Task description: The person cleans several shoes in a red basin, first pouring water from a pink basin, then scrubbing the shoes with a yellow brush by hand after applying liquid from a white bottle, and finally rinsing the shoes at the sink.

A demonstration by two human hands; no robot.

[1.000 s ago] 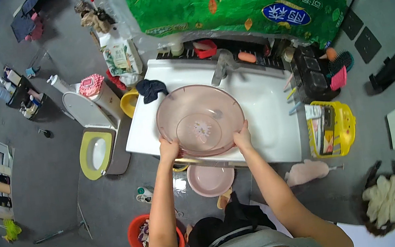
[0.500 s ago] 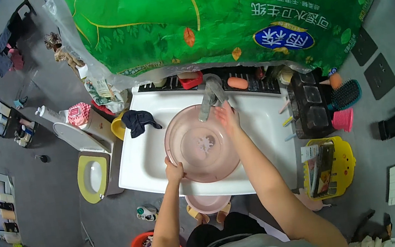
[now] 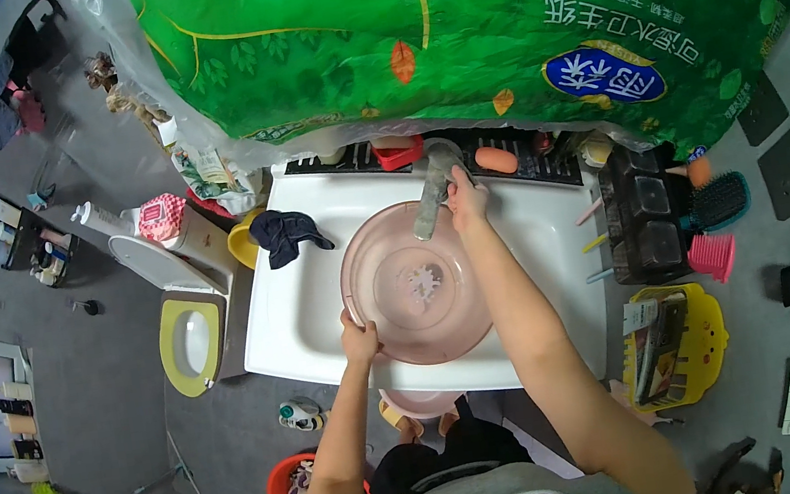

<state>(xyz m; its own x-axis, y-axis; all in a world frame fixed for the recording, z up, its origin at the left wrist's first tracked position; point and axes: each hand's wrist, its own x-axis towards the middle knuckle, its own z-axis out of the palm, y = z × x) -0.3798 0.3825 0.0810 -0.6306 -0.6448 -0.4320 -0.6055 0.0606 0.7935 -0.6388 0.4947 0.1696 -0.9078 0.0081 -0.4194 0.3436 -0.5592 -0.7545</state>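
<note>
A translucent pink basin (image 3: 369,261) sits in the white sink (image 3: 308,310), with clear water in it and a pale broken patch near its middle. My left hand (image 3: 361,341) is closed on the basin's near-left rim. Above the basin's far side stands a grey metal faucet (image 3: 429,210), its spout pointing toward me. My right hand (image 3: 469,200) reaches over the basin's right edge, fingers closed against the faucet's upper right side. A dark cloth (image 3: 288,236) lies over the sink's left rim.
A large green plastic package (image 3: 319,66) looms over the far side. On the black rack lies an orange soap bar (image 3: 496,160). A dark organizer (image 3: 648,211) stands right of the sink, above a yellow basket (image 3: 697,346). The toilet (image 3: 192,346) is left; a red bucket (image 3: 282,485) stands below.
My right hand has gone from spread fingers beside the spout to a closed hold at the faucet's top. The left hand stays on the rim. The whole view has shifted slightly.
</note>
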